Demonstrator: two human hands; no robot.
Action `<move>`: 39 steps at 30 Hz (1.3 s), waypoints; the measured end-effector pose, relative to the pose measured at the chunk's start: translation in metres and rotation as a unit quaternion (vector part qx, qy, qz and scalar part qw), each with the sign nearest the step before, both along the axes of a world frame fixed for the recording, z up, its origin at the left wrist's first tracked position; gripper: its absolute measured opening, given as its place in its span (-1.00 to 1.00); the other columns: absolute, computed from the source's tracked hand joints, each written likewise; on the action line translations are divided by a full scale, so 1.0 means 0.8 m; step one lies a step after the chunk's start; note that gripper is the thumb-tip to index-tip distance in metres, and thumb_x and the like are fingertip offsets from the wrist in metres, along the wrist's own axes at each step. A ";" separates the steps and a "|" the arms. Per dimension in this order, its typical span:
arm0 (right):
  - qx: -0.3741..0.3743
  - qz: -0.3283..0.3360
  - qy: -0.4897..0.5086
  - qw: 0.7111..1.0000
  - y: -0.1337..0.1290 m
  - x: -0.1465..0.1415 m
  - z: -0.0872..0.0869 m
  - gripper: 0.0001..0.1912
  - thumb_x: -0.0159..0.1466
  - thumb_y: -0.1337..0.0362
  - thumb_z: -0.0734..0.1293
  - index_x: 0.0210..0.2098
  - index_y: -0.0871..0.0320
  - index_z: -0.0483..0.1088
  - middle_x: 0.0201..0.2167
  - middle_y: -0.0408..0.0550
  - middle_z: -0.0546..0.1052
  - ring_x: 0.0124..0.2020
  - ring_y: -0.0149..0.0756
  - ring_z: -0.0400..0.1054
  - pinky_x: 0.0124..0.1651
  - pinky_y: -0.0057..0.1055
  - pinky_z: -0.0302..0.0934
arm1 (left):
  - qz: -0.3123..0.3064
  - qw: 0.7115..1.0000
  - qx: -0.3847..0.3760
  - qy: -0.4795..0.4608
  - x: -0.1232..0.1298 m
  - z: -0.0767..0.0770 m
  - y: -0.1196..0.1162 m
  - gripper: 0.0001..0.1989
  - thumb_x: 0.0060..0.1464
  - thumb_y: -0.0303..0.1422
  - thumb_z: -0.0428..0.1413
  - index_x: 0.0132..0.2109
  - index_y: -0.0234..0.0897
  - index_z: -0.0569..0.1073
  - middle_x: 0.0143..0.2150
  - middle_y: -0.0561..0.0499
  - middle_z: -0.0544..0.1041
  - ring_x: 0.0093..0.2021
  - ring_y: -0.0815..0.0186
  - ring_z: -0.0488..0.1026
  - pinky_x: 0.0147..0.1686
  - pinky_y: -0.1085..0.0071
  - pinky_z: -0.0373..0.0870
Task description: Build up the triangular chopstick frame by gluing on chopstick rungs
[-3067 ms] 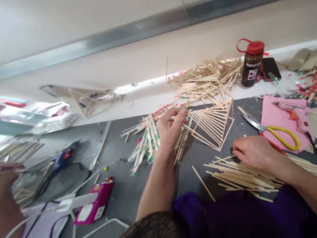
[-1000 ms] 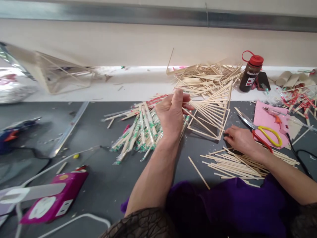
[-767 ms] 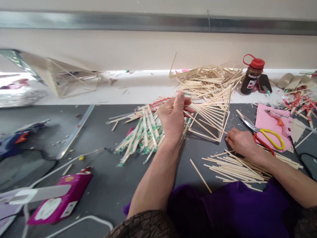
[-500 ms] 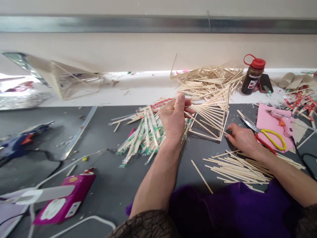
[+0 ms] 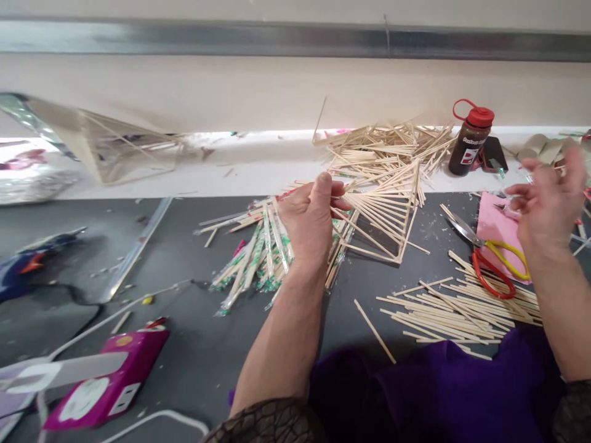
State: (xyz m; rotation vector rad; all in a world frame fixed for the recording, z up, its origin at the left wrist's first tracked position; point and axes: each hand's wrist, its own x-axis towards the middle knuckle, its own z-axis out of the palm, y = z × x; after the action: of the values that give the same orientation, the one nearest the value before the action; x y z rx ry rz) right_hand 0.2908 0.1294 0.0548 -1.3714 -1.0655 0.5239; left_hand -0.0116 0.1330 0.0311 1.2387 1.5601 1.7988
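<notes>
My left hand (image 5: 308, 221) is closed, thumb up, on one corner of a stick frame (image 5: 383, 215). The frame is built of thin wooden sticks that fan out from that corner towards an open triangular end, tilted above the grey table. My right hand (image 5: 551, 203) is raised at the right with its fingers apart, slightly blurred, and nothing shows in it. Behind it a pink glue gun (image 5: 506, 212) on a pink sheet (image 5: 490, 215) is mostly hidden. Scissors (image 5: 480, 242) with yellow and red handles lie left of that hand. Loose sticks (image 5: 452, 311) are spread below.
A heap of sticks (image 5: 392, 147) and a dark bottle (image 5: 471, 141) with a red cap stand along the wall, beside a phone (image 5: 495, 155). Wrapped chopsticks (image 5: 256, 258) lie left of centre. Further left are a blue glue gun (image 5: 32, 261), a magenta box (image 5: 111, 381) and white cables.
My right hand has left the frame's lower corner and moved up and right, its fingers spreading. A short stick now shows beside that corner. My left hand keeps its grip on the frame.
</notes>
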 end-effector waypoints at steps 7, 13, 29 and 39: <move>-0.143 0.261 -0.313 0.902 -0.007 -0.035 -0.047 -0.75 0.26 0.17 0.25 -0.23 0.18 0.48 -0.30 0.00 0.56 -0.34 -0.31 0.43 -0.30 -0.42 0.23 | 0.025 0.999 0.032 -0.028 -0.007 0.008 0.000 -0.59 0.11 -0.04 0.09 -0.46 -0.29 0.51 -0.56 0.05 0.49 -0.64 0.44 0.41 -0.70 0.47 0.23; -0.184 0.320 -0.651 0.664 -0.027 -0.102 -0.083 -0.73 0.32 0.29 0.16 -0.17 0.20 0.47 -0.19 0.12 0.51 -0.27 -0.20 0.46 -0.39 -0.40 0.14 | 0.005 0.998 0.040 -0.045 -0.009 0.006 0.001 -0.59 0.10 -0.03 0.11 -0.46 -0.30 0.53 -0.54 0.04 0.51 -0.65 0.45 0.41 -0.70 0.46 0.22; -0.147 -0.032 -0.542 0.827 -0.002 0.010 -0.009 -0.83 0.24 0.30 0.19 -0.35 0.16 0.41 -0.45 0.07 0.52 -0.47 -0.21 0.31 -0.41 -0.32 -0.02 | 0.004 0.998 0.045 -0.042 -0.010 0.012 -0.003 -0.66 0.10 -0.12 0.13 -0.45 -0.31 0.53 -0.58 0.09 0.48 -0.65 0.47 0.41 -0.68 0.49 0.21; -0.004 0.108 0.105 0.989 -0.032 0.008 0.001 -0.92 0.07 0.42 0.36 -0.51 0.15 0.40 -0.57 -0.13 0.46 -0.69 -0.50 0.18 -0.68 -0.46 -0.16 | -0.016 0.998 0.022 -0.052 0.009 0.005 -0.002 -0.63 0.07 -0.08 0.12 -0.48 -0.29 0.50 -0.53 0.03 0.52 -0.64 0.45 0.42 -0.70 0.50 0.23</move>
State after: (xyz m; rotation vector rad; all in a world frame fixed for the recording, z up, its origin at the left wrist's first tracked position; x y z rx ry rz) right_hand 0.2970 0.1036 0.0558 -1.1845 -1.0433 0.8152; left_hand -0.0045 0.1313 0.0350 1.1636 1.4435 1.8568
